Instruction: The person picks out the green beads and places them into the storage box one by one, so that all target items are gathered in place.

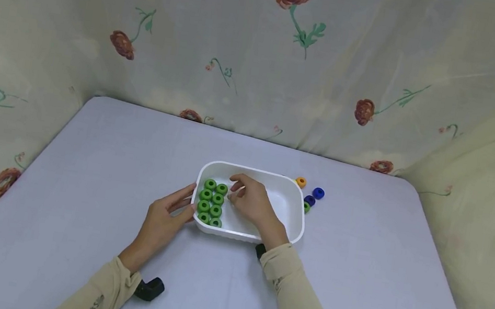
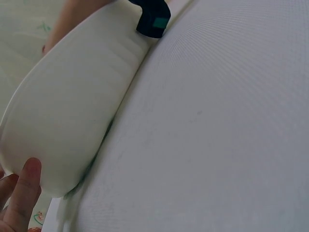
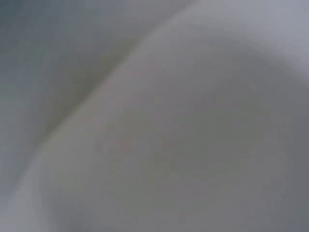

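A white plastic tray (image 1: 257, 237) with raised walls sits on the table, and several green ring-shaped beads (image 1: 206, 194) stand in two columns at its left end. My left hand (image 1: 163, 222) touches the tray's left end with thumb and fingers spread. In the left wrist view, one fingertip (image 2: 32, 166) presses on the tray's outer wall (image 2: 72, 111). Over the tray floor, my right hand (image 1: 252, 200) is bent at the fingers, its fingertips just right of the green beads; no bead shows between them. The right wrist view is a pale blur.
Beyond the tray's right end lie loose beads: an orange one (image 1: 301, 182), a blue one (image 1: 318, 193), a dark blue one (image 1: 309, 200) and a green one (image 1: 306, 207), partly hidden by the rim. A flowered curtain (image 1: 244, 43) hangs behind the pale table (image 1: 134, 149).
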`<state>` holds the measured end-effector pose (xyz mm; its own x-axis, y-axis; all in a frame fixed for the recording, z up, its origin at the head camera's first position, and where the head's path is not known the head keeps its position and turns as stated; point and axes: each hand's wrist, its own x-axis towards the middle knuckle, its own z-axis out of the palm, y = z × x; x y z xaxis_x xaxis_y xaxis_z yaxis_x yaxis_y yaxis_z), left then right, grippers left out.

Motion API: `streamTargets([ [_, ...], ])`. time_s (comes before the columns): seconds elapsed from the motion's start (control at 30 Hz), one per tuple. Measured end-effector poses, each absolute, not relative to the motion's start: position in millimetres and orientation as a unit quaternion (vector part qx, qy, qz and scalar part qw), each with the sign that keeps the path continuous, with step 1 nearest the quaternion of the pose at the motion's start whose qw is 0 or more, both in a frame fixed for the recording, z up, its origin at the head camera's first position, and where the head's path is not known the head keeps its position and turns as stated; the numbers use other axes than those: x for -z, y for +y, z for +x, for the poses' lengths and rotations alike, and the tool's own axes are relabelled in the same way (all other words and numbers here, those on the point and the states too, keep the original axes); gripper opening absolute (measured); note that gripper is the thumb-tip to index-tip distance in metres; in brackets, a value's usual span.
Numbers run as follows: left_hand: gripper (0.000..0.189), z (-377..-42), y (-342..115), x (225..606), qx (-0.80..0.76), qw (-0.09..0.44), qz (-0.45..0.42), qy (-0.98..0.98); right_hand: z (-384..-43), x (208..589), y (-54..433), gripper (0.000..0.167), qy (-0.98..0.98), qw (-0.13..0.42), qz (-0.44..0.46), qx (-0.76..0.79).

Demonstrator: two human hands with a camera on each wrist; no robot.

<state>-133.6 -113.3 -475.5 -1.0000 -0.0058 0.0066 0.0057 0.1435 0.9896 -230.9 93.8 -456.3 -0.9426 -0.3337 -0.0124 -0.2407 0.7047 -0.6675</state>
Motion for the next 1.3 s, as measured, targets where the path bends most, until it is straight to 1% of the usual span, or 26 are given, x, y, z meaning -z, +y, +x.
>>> streamTargets([
  [0.17, 0.052, -133, -112, 474, 0.655, 0.002, 0.000, -0.756, -224, 448, 101, 0.040, 0.918, 0.055, -0.149, 0.362],
  [0.3, 0.052, -133, -110, 473, 0.653, 0.004, -0.002, -0.757, -216, 436, 113, 0.039, 0.917, 0.036, -0.144, 0.371],
  [0.47, 0.052, -135, -110, 472, 0.652, 0.007, -0.007, -0.758, -209, 421, 138, 0.035, 0.913, -0.008, -0.107, 0.393],
  [0.6, 0.052, -135, -110, 473, 0.648, 0.009, -0.008, -0.762, -210, 417, 161, 0.032, 0.901, -0.043, -0.071, 0.425],
  [0.87, 0.052, -134, -111, 474, 0.651, 0.005, 0.003, -0.759, -212, 420, 194, 0.031, 0.896, -0.086, -0.034, 0.434],
  [0.97, 0.052, -133, -112, 474, 0.660, 0.001, 0.007, -0.751, -213, 423, 200, 0.030, 0.890, -0.094, -0.018, 0.446],
  [1.2, 0.052, -133, -113, 475, 0.663, -0.002, 0.005, -0.749, -210, 430, 215, 0.030, 0.888, -0.079, 0.050, 0.451],
  [1.3, 0.051, -133, -112, 474, 0.664, -0.002, 0.003, -0.748, -208, 433, 221, 0.030, 0.885, -0.081, 0.069, 0.454],
])
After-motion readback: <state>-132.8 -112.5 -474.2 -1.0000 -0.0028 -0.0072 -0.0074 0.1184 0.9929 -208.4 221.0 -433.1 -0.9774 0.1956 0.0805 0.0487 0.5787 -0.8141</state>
